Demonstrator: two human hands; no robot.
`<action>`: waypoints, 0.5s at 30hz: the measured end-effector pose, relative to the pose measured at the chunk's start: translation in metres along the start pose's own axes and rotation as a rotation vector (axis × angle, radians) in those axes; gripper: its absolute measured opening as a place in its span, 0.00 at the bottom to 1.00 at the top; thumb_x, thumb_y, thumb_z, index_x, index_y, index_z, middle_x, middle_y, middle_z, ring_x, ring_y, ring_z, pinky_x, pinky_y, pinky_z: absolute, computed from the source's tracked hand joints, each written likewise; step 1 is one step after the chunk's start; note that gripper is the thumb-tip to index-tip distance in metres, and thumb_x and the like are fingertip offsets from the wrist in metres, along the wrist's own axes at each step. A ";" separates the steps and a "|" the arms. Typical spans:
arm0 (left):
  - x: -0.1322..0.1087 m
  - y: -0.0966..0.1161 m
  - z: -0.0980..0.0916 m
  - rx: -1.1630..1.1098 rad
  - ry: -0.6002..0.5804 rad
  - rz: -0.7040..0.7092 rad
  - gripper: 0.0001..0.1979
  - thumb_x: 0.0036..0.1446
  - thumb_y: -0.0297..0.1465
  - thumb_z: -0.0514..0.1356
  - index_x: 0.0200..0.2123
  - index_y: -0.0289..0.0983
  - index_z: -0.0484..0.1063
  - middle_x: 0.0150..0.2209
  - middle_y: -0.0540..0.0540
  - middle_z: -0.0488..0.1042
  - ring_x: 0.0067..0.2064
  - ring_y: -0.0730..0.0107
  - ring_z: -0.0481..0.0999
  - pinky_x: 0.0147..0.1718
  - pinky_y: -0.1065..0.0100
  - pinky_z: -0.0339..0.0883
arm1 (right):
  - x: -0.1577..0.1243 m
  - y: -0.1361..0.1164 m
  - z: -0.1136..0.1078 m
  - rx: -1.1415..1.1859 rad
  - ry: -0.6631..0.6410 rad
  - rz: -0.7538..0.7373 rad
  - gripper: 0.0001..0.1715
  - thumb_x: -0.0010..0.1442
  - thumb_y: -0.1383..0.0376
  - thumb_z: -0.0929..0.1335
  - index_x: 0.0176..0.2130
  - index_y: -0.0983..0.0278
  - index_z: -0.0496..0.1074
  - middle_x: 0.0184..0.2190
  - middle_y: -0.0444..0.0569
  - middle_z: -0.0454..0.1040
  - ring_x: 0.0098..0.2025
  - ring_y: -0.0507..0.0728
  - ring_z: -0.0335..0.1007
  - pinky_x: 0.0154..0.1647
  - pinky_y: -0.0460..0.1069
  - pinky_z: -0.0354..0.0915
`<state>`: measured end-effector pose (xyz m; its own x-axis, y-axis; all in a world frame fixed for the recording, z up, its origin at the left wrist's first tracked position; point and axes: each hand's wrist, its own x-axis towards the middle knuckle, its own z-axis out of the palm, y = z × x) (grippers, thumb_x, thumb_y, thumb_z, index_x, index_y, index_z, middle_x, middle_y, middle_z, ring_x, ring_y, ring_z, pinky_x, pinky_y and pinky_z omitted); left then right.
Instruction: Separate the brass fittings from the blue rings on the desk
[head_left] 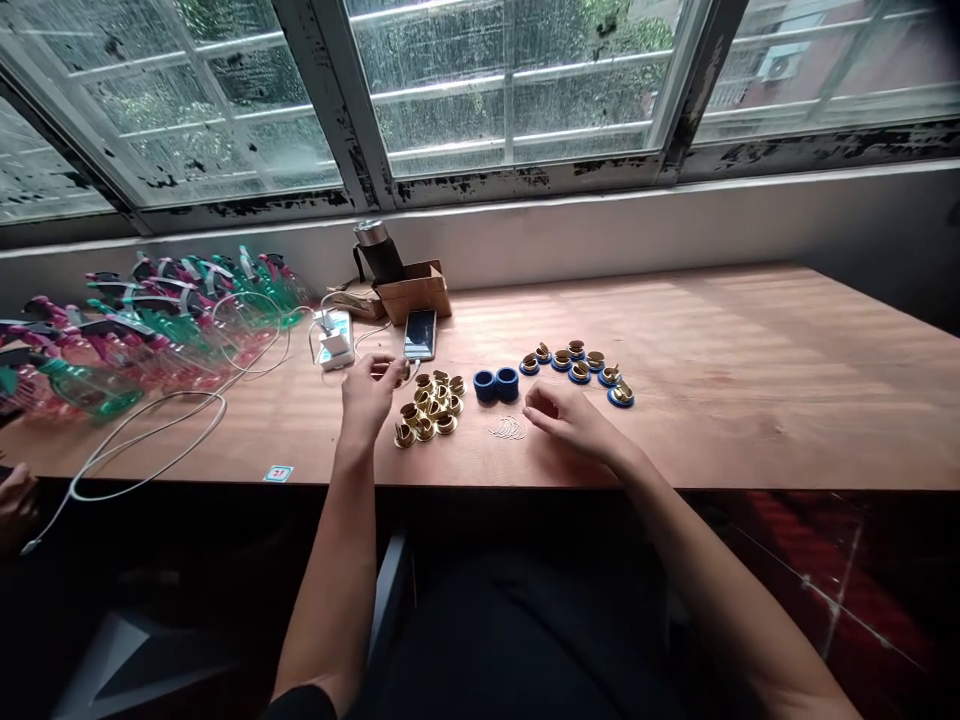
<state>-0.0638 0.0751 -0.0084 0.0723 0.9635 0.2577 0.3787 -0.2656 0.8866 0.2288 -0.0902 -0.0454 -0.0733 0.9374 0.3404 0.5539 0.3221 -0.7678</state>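
My left hand (366, 400) hovers just left of a cluster of gold-coloured metal fittings (431, 405), its thumb and fingers curled together. Whatever they may hold is too small to tell. Close to its fingertips lies a phone (420, 335) with a white cable plugged in. My right hand (574, 415) is closed too, beside a few thin whitish rings (508, 428); I cannot make out what is in its fingers. Between the hands stand two short stacks of dark blue rings (496, 384). Beyond the right hand, several gold fittings with blue rings around their bases (579, 372) form a loose arc.
Pink and green plastic spray bottles (150, 325) crowd the table's left side. A white power strip (334, 340), a loose white cable (161, 400), a cardboard box (414, 290) and a dark flask (380, 252) are nearby. Another person's hand (16, 505) shows at far left.
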 end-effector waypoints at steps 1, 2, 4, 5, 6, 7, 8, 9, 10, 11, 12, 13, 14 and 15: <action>0.003 -0.006 -0.007 0.076 0.015 -0.005 0.18 0.57 0.43 0.69 0.43 0.35 0.79 0.40 0.41 0.83 0.42 0.62 0.82 0.41 0.65 0.75 | 0.000 0.002 0.002 -0.014 -0.023 0.007 0.10 0.68 0.60 0.67 0.35 0.63 0.70 0.29 0.43 0.68 0.30 0.52 0.62 0.31 0.48 0.57; 0.005 -0.011 -0.012 0.131 0.016 -0.016 0.17 0.55 0.41 0.70 0.42 0.34 0.80 0.39 0.40 0.83 0.42 0.61 0.83 0.42 0.64 0.76 | 0.001 0.004 0.004 -0.029 -0.041 0.013 0.10 0.68 0.61 0.67 0.35 0.63 0.70 0.29 0.43 0.70 0.30 0.52 0.63 0.31 0.48 0.57; 0.007 -0.019 -0.017 0.214 -0.004 -0.046 0.17 0.52 0.38 0.71 0.43 0.34 0.80 0.38 0.40 0.83 0.42 0.59 0.83 0.42 0.63 0.76 | 0.002 0.008 0.008 -0.064 -0.056 0.017 0.08 0.68 0.62 0.67 0.36 0.63 0.71 0.29 0.43 0.72 0.31 0.53 0.65 0.31 0.48 0.57; 0.007 -0.021 -0.017 0.248 -0.016 -0.059 0.18 0.51 0.37 0.72 0.44 0.34 0.80 0.38 0.40 0.84 0.42 0.58 0.83 0.41 0.63 0.76 | 0.002 0.010 0.010 -0.082 -0.057 0.018 0.07 0.67 0.63 0.67 0.36 0.63 0.71 0.30 0.44 0.73 0.31 0.53 0.65 0.32 0.48 0.57; 0.006 -0.023 -0.016 0.282 -0.027 -0.068 0.19 0.51 0.37 0.72 0.45 0.35 0.80 0.39 0.40 0.84 0.42 0.58 0.83 0.41 0.63 0.76 | 0.002 0.012 0.011 -0.099 -0.056 0.019 0.06 0.66 0.64 0.67 0.36 0.63 0.71 0.30 0.44 0.73 0.31 0.53 0.66 0.32 0.48 0.58; 0.005 -0.025 -0.015 0.316 -0.034 -0.073 0.20 0.50 0.37 0.73 0.45 0.35 0.80 0.39 0.40 0.84 0.42 0.57 0.83 0.41 0.63 0.76 | 0.002 0.013 0.012 -0.113 -0.055 0.022 0.05 0.66 0.64 0.68 0.36 0.63 0.72 0.30 0.44 0.74 0.31 0.53 0.67 0.32 0.48 0.58; 0.005 -0.026 -0.012 0.347 -0.041 -0.081 0.20 0.50 0.36 0.73 0.46 0.35 0.80 0.40 0.39 0.84 0.42 0.57 0.83 0.40 0.63 0.75 | 0.002 0.015 0.013 -0.124 -0.054 0.027 0.05 0.65 0.65 0.68 0.36 0.63 0.72 0.30 0.44 0.74 0.31 0.54 0.67 0.32 0.48 0.58; 0.004 -0.027 -0.010 0.375 -0.047 -0.093 0.19 0.50 0.36 0.73 0.45 0.35 0.80 0.41 0.39 0.84 0.42 0.57 0.83 0.40 0.63 0.75 | 0.001 0.016 0.013 -0.131 -0.055 0.035 0.04 0.64 0.65 0.68 0.36 0.63 0.72 0.30 0.44 0.74 0.31 0.54 0.67 0.32 0.48 0.58; 0.004 -0.028 -0.007 0.399 -0.053 -0.104 0.18 0.51 0.36 0.73 0.44 0.35 0.80 0.41 0.39 0.84 0.42 0.57 0.83 0.40 0.63 0.75 | 0.001 0.016 0.013 -0.136 -0.058 0.042 0.04 0.64 0.66 0.68 0.36 0.63 0.72 0.30 0.44 0.74 0.31 0.54 0.67 0.32 0.48 0.58; 0.004 -0.029 -0.004 0.418 -0.059 -0.114 0.17 0.51 0.36 0.73 0.43 0.35 0.80 0.42 0.39 0.84 0.41 0.57 0.83 0.40 0.63 0.75 | 0.000 0.017 0.012 -0.141 -0.062 0.047 0.04 0.64 0.66 0.68 0.37 0.63 0.72 0.30 0.44 0.74 0.31 0.54 0.67 0.32 0.48 0.58; 0.004 -0.030 -0.002 0.431 -0.065 -0.116 0.16 0.52 0.36 0.72 0.42 0.36 0.81 0.42 0.39 0.84 0.41 0.57 0.83 0.40 0.63 0.74 | 0.000 0.017 0.012 -0.145 -0.066 0.050 0.03 0.64 0.66 0.68 0.37 0.63 0.73 0.30 0.44 0.74 0.31 0.54 0.67 0.31 0.48 0.58; 0.004 -0.031 0.000 0.441 -0.072 -0.111 0.15 0.52 0.37 0.72 0.41 0.36 0.81 0.42 0.39 0.84 0.42 0.57 0.83 0.40 0.63 0.74 | -0.001 0.017 0.012 -0.148 -0.072 0.051 0.03 0.64 0.66 0.68 0.37 0.63 0.73 0.30 0.45 0.75 0.31 0.54 0.68 0.32 0.48 0.58; 0.005 -0.033 0.002 0.449 -0.079 -0.098 0.14 0.53 0.37 0.71 0.40 0.36 0.81 0.41 0.39 0.84 0.42 0.57 0.83 0.41 0.63 0.74 | -0.001 0.016 0.011 -0.148 -0.079 0.051 0.03 0.64 0.66 0.68 0.37 0.63 0.73 0.31 0.45 0.75 0.32 0.54 0.68 0.32 0.48 0.58; 0.006 -0.035 0.003 0.454 -0.085 -0.084 0.13 0.54 0.38 0.71 0.40 0.36 0.81 0.41 0.39 0.84 0.43 0.56 0.83 0.42 0.63 0.73 | -0.002 0.015 0.011 -0.150 -0.083 0.051 0.03 0.64 0.66 0.68 0.37 0.63 0.73 0.31 0.46 0.76 0.32 0.55 0.69 0.32 0.48 0.59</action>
<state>-0.0742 0.0901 -0.0388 0.0922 0.9855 0.1426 0.7503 -0.1629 0.6407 0.2283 -0.0853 -0.0635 -0.1069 0.9616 0.2527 0.6755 0.2567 -0.6912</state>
